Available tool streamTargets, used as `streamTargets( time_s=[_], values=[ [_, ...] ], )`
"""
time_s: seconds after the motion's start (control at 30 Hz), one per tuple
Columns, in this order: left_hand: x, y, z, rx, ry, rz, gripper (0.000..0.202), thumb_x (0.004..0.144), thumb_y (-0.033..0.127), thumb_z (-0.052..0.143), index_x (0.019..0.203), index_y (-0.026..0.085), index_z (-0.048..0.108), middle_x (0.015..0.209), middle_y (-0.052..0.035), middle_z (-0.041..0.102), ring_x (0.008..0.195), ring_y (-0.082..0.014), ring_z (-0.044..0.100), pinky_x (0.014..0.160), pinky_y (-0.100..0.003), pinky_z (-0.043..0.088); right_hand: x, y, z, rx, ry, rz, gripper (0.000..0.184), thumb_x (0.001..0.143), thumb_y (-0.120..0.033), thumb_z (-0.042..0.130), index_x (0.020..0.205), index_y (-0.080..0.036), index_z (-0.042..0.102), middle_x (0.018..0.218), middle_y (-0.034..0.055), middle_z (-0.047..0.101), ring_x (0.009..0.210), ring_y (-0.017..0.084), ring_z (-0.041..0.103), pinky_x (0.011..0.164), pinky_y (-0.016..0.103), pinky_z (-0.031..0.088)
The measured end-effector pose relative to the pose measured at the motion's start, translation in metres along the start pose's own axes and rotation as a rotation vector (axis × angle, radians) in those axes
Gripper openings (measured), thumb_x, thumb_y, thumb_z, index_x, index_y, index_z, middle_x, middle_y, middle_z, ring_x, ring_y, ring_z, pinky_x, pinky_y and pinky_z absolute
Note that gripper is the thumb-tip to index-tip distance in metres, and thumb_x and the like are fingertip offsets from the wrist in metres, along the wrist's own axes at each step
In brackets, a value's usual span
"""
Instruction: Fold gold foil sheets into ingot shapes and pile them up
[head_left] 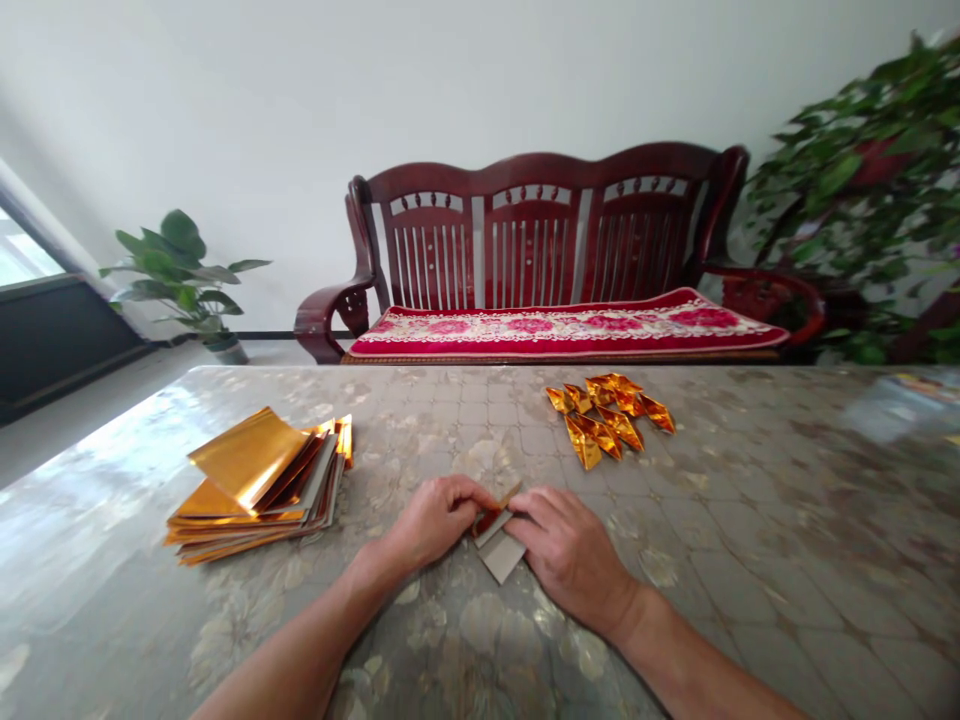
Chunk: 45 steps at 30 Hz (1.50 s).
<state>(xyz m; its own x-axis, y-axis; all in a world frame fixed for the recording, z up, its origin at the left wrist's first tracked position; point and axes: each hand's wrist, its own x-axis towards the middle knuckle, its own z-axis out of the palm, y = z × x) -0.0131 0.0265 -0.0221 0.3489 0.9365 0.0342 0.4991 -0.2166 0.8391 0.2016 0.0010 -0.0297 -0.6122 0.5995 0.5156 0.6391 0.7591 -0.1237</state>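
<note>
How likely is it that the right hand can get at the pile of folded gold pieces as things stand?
Probably yes: the right hand is pressing the folded paper, but the gold pieces lie just ahead on the table, with nothing visible between. It would likely need to let go first.

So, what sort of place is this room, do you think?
Probably a living room in a home: there is a dark red wooden settee with a red floral cushion, a potted broad-leaf plant by the wall, and a glossy patterned table in front.
</note>
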Motion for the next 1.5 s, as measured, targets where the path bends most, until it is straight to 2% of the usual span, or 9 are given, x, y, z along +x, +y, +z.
streamTargets(
  time_s=[0.13, 0.23, 0.5, 0.6, 0.67, 0.73, 0.87, 1.03, 1.5],
  values=[
    [-0.01, 0.014, -0.009, 0.176, 0.007, 0.021, 0.022, 0.08, 0.024, 0.059, 0.093, 0.022, 0.077, 0.091, -0.0009, 0.075, 0.084, -0.0177, 0.068, 0.076, -0.025, 0.051, 0.001, -0.001, 0.0, -0.008, -0.015, -0.02, 0.016, 0.09, -0.011, 0.056, 0.096, -0.02, 0.069, 0.102, 0.0065, 0.068, 0.099, 0.023, 0.055, 0.087, 0.037, 0.042],
    [-0.018, 0.02, -0.009, 0.291, 0.084, 0.08, 0.029, 0.074, 0.025, 0.07, 0.103, 0.023, 0.074, 0.096, -0.0016, 0.072, 0.087, -0.0186, 0.066, 0.081, -0.027, 0.05, 0.002, -0.003, 0.0, -0.025, -0.01, -0.028, 0.016, 0.092, -0.013, 0.055, 0.095, -0.02, 0.069, 0.097, 0.0071, 0.068, 0.097, 0.022, 0.056, 0.086, 0.037, 0.042],
    [-0.015, 0.011, -0.004, 0.456, 0.141, 0.122, 0.025, 0.087, 0.01, 0.052, 0.101, 0.022, 0.068, 0.096, -0.0009, 0.07, 0.088, -0.0156, 0.065, 0.079, -0.024, 0.049, 0.002, -0.009, -0.001, 0.029, -0.073, -0.024, 0.014, 0.091, -0.014, 0.056, 0.099, -0.019, 0.066, 0.096, 0.0069, 0.068, 0.096, 0.022, 0.057, 0.092, 0.038, 0.041],
    [-0.028, 0.012, -0.008, 0.663, 0.176, 0.314, 0.024, 0.094, 0.013, 0.048, 0.109, 0.022, 0.065, 0.109, -0.0051, 0.066, 0.098, -0.0192, 0.061, 0.086, -0.029, 0.048, 0.001, -0.01, 0.0, 0.037, -0.092, -0.006, 0.012, 0.09, -0.013, 0.057, 0.098, -0.019, 0.065, 0.095, 0.0061, 0.068, 0.094, 0.023, 0.058, 0.092, 0.039, 0.041],
    [-0.042, 0.015, -0.008, 0.776, 0.088, 0.488, 0.023, 0.098, 0.016, 0.045, 0.111, 0.022, 0.063, 0.108, -0.0056, 0.065, 0.093, -0.0195, 0.059, 0.083, -0.03, 0.048, 0.001, -0.01, 0.001, 0.045, -0.085, -0.006, 0.011, 0.09, -0.014, 0.059, 0.098, -0.019, 0.065, 0.094, 0.0055, 0.068, 0.093, 0.023, 0.057, 0.091, 0.038, 0.041],
    [-0.054, 0.02, -0.003, 0.807, -0.006, 0.548, 0.024, 0.1, 0.018, 0.043, 0.115, 0.022, 0.061, 0.102, -0.0043, 0.065, 0.087, -0.018, 0.059, 0.08, -0.029, 0.048, 0.001, -0.01, 0.002, 0.059, -0.081, -0.004, 0.009, 0.091, -0.015, 0.06, 0.097, -0.019, 0.065, 0.094, 0.0051, 0.068, 0.092, 0.022, 0.057, 0.088, 0.037, 0.041],
    [-0.064, 0.026, 0.013, 0.802, -0.006, 0.368, 0.019, 0.095, 0.034, 0.057, 0.107, 0.019, 0.06, 0.1, -0.0042, 0.064, 0.091, -0.0217, 0.059, 0.083, -0.034, 0.049, 0.002, -0.01, 0.004, 0.074, -0.085, 0.024, 0.009, 0.089, -0.016, 0.063, 0.096, -0.02, 0.067, 0.094, 0.004, 0.068, 0.092, 0.022, 0.057, 0.086, 0.036, 0.04],
    [-0.057, 0.018, 0.026, 0.857, 0.025, 0.3, 0.015, 0.098, 0.021, 0.051, 0.087, 0.021, 0.061, 0.087, -0.0007, 0.064, 0.083, -0.0198, 0.059, 0.075, -0.032, 0.048, 0.003, -0.005, 0.001, 0.141, -0.109, 0.052, 0.016, 0.086, -0.013, 0.065, 0.1, -0.021, 0.068, 0.099, 0.0038, 0.069, 0.095, 0.022, 0.058, 0.087, 0.037, 0.04],
    [-0.05, 0.018, 0.013, 0.578, 0.154, 0.073, 0.026, 0.099, 0.028, 0.052, 0.081, 0.022, 0.071, 0.086, 0.0004, 0.068, 0.085, -0.0156, 0.063, 0.08, -0.026, 0.044, 0.001, 0.022, -0.011, 0.332, -0.101, 0.307, 0.021, 0.099, -0.031, 0.052, 0.096, -0.028, 0.072, 0.099, -0.001, 0.074, 0.096, 0.019, 0.06, 0.086, 0.033, 0.045]
  ],
)
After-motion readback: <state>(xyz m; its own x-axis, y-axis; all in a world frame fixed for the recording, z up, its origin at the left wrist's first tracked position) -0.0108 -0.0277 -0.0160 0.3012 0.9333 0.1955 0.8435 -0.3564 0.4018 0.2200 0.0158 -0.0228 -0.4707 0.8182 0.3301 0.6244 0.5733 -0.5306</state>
